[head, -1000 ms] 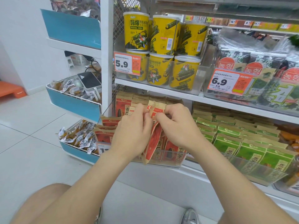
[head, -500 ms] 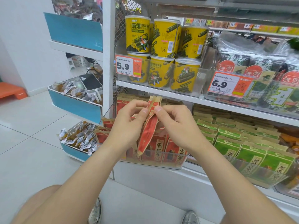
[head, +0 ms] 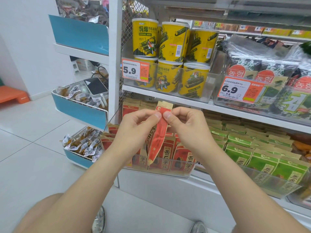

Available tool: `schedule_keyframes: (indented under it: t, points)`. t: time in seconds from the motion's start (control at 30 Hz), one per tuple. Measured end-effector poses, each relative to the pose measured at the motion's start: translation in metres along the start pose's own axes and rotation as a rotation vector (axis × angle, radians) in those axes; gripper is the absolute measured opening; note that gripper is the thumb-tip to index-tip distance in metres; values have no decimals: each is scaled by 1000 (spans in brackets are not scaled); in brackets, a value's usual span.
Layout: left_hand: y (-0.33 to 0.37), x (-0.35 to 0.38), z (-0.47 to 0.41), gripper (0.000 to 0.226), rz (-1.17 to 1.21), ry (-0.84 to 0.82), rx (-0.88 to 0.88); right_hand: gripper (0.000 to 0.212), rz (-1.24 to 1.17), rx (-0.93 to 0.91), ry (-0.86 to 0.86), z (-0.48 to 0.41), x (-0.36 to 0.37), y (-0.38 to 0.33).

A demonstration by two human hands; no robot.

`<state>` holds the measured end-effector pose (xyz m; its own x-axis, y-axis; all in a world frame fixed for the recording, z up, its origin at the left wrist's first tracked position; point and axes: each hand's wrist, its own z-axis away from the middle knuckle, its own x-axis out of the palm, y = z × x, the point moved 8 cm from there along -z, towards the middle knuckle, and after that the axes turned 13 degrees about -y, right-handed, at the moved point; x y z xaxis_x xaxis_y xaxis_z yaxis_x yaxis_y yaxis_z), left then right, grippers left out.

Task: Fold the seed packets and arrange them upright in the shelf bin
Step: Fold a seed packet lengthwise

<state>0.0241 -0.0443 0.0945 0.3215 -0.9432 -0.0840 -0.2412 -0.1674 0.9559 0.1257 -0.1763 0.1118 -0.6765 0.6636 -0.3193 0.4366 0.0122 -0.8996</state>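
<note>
Head view, item one: your left hand (head: 134, 128) and right hand (head: 186, 126), close together at centre frame, thumbs almost meeting, each pinching the upper part of one red seed packet (head: 159, 135). Packet: narrow, creased lengthwise, kraft-coloured top strip uppermost, hanging slightly tilted with its lower tip down at the front wall of the clear shelf bin (head: 185, 172). Item two: the bin, lower centre, holding further red packets (head: 168, 153) standing upright in rows behind and beneath your hands. Item three: green packets (head: 239, 153), right of the bin on the same shelf, upright in rows in a second clear tray. Item four: yellow canisters (head: 145, 37), stacked two high on the shelf above, upper centre, with a red price tag reading 5.9 (head: 135, 70) in front of them. Item five: seaweed packs (head: 269, 68) in clear wrap, upper right, behind a tag reading 6.9 (head: 240, 89). Item six: blue-fronted side bins (head: 79, 113) at the left of the frame, filled with small wrapped snacks; a white device (head: 96, 89) with cables lies in the middle one. Item seven: an orange step (head: 11, 96) on the tiled floor, far left.
</note>
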Motion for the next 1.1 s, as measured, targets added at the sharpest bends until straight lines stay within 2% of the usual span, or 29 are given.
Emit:
schedule_keyframes:
  t: [0.33,0.43,0.57,0.67,0.73,0.8,0.87,0.93,1.1]
  points:
    - [-7,2,-1,16,-4,-44,-54,17,48,-13,26,2,-1,-3]
    - [-7,0,0,20,24,-43,-62,11,-11,-49,-93,3,7,-9]
    - [-13,-11,0,27,124,75,-95,61,35,-46,-387,10,36,-14]
    - [-17,-16,0,28,225,161,-120,68,33,3,-460,12,47,-11]
    - [-13,-18,-2,32,243,152,-88,57,-48,37,-345,9,38,-8]
    - [-6,-15,-4,30,216,56,-47,44,-92,76,-149,5,21,-2]
    - [-1,-7,-3,28,207,-63,-42,41,-41,82,-21,3,5,1]
    - [0,1,-2,31,221,-139,-36,38,10,65,-7,2,-1,-1]
    - [5,4,-1,41,224,-156,17,31,-64,-17,0,4,5,-4]
